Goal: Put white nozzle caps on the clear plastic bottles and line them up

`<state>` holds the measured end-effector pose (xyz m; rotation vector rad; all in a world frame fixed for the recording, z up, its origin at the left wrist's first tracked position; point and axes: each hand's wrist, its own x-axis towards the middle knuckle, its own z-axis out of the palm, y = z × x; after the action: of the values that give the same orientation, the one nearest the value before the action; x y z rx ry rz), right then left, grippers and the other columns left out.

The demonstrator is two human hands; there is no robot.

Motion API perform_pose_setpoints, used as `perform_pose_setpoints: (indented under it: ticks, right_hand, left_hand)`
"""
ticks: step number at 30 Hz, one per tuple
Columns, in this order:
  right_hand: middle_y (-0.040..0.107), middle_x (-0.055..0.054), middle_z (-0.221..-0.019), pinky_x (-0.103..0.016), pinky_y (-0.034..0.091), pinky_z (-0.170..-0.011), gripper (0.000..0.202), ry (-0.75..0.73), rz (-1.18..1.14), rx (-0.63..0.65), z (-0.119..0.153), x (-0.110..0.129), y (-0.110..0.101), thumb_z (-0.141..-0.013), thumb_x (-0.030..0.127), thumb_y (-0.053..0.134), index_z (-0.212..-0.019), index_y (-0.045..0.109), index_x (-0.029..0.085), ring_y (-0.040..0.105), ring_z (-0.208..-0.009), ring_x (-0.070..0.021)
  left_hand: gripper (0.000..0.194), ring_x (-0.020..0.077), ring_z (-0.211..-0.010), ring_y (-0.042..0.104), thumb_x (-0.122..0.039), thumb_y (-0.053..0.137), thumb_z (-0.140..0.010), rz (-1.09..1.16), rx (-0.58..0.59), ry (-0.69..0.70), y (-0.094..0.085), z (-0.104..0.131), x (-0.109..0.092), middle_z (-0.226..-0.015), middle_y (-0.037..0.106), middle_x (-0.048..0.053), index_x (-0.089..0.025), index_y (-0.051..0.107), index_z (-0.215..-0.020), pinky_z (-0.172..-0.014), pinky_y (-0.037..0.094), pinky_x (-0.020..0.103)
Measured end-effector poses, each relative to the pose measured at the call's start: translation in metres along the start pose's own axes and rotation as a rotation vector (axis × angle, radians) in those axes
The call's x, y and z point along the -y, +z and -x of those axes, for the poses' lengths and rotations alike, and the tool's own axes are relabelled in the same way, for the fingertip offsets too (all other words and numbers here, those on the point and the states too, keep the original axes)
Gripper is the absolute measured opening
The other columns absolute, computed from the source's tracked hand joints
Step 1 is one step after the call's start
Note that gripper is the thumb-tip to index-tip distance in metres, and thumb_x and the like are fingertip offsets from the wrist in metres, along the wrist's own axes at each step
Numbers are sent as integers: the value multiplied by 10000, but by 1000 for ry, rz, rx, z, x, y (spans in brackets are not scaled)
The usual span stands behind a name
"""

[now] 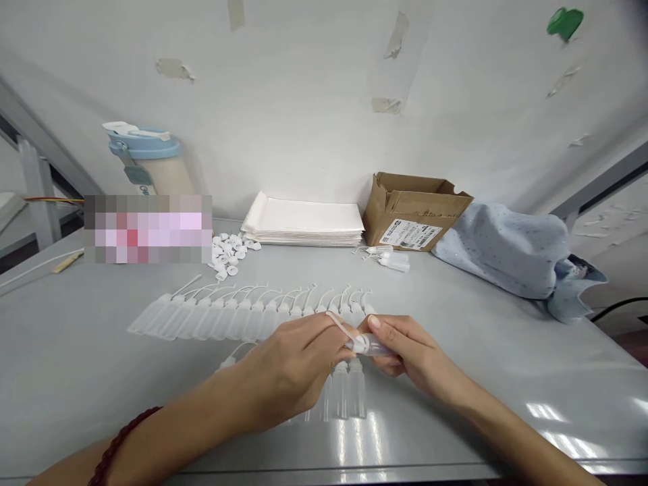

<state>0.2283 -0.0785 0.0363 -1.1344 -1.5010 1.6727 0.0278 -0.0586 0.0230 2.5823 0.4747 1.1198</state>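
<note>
Between my two hands lies a small translucent bottle [375,345] with a white cap and a thin strap, tilted nearly sideways. My right hand [405,341] is closed round its body, thumb on top. The fingers of my left hand [308,361] pinch at the cap end, by the strap. Behind my hands a long row of similar translucent bottles [217,317] lies on the grey table [435,432], their thin straps pointing to the back. A nearer row of bottles [356,388] is partly hidden by my left hand and forearm.
White caps [230,253] lie in a pile at back left, near a blue-lidded tumbler [162,158]. A stack of white envelopes [306,223] sits at the back centre. Beside it are a cardboard box [415,212], a few loose bottles [393,261] and a light blue cloth [506,250].
</note>
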Motion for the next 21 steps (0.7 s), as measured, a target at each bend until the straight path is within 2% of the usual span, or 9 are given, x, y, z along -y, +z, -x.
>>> perform_pose_setpoints:
  ticks: [1,3,7,10,12,17,21]
  right_hand:
    - [252,76,-546,-244,181,-453,437,-12,7,-4,0,0,0,-933,511,394,-686,499,166,192,-476,-74]
    - [315,59,-569,-244,236,-476,395,-98,114,-48,0,0,-1,-952,464,385,-743,532,163,273,-496,-84]
    - [519,8,-689,-251,362,-568,222,-372,449,-159,5,-2,-1,-969,324,405,-938,573,182,472,-613,-117]
    - [593,-14,-768,-245,401,-554,134,-530,630,-216,6,-5,-1,-953,241,441,-1031,542,199,518,-617,-125]
    - [609,-28,-803,-245,419,-541,147,-627,730,-257,6,-8,-2,-943,215,464,-1081,513,209,530,-623,-133]
    - [562,-25,-755,-243,428,-508,226,-867,917,-375,2,-13,-3,-926,189,512,-1149,484,198,507,-603,-142]
    - [575,-50,-773,-232,444,-513,242,-937,979,-387,-1,-16,-3,-914,153,534,-1153,498,144,521,-634,-140]
  left_hand:
    - [162,161,-861,602,-43,456,-909,9,-10,-12,0,0,0,-889,653,84,-121,566,-997,-769,512,278]
    - [149,142,-809,592,-77,473,-914,70,-4,-122,-2,-3,0,-863,640,63,-126,582,-1003,-723,502,255]
    - [127,101,-680,557,-168,516,-908,252,57,-375,-11,-12,-4,-764,611,3,-156,623,-974,-628,464,212]
    - [133,105,-709,578,-211,525,-896,361,64,-521,-15,-16,-7,-792,629,2,-164,632,-958,-640,471,208]
    - [150,112,-715,584,-250,522,-896,421,70,-604,-15,-16,-9,-797,630,3,-172,639,-946,-628,475,209]
    - [326,114,-707,600,-307,396,-956,631,131,-711,-17,-16,-8,-764,634,9,-155,645,-809,-664,485,219]
    - [387,112,-690,557,-342,350,-968,601,104,-718,-19,-18,-9,-764,617,7,-154,643,-797,-678,466,234]
